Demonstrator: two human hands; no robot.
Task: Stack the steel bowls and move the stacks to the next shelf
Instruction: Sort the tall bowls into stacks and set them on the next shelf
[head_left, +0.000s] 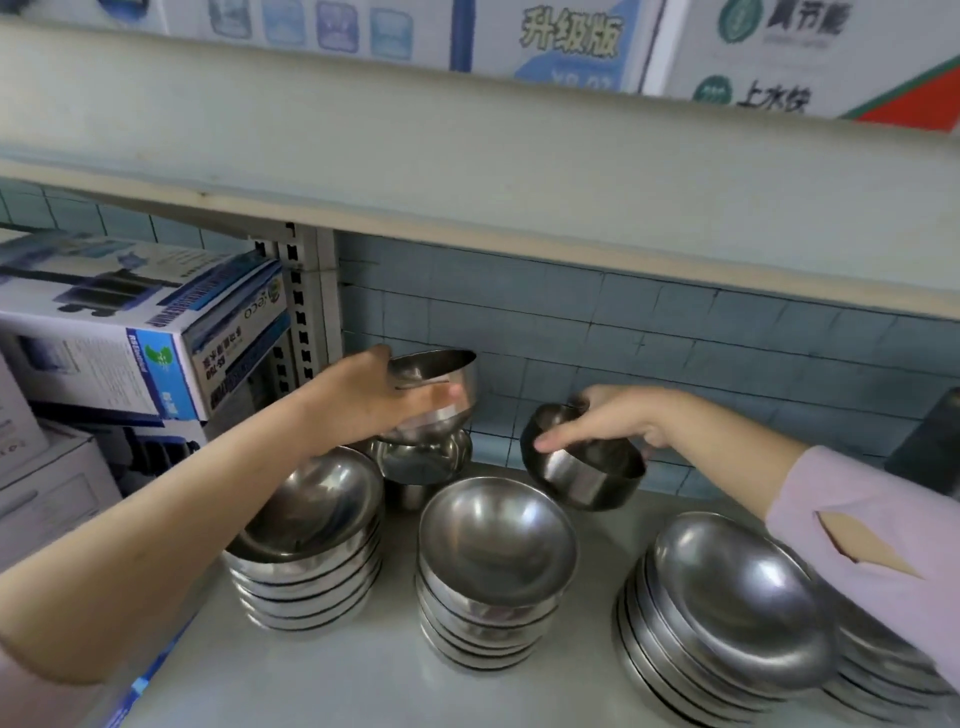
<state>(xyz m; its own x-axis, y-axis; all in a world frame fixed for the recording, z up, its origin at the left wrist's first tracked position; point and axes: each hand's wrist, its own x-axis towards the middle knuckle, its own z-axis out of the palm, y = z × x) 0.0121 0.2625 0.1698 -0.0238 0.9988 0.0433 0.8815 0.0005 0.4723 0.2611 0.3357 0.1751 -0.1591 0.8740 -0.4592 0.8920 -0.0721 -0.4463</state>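
Shiny round steel piles (493, 545) are stood on a smooth pale shelf (363, 675). A raised bowl (441, 376) is gripped by the left hand (374, 400); a tilted bowl (587, 467) is held at its rim by the right hand's (618, 421) curled fingers.

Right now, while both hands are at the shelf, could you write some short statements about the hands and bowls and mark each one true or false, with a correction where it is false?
1. Each hand grips one steel bowl. True: the left hand grips the left bowl, and the right hand grips the right bowl.
2. The right bowl is held upright. False: it is tilted.
3. The bowl stacks stand on the floor. False: they stand on the shelf.
4. Printed boxes lie to the left of the bowl stacks. True.
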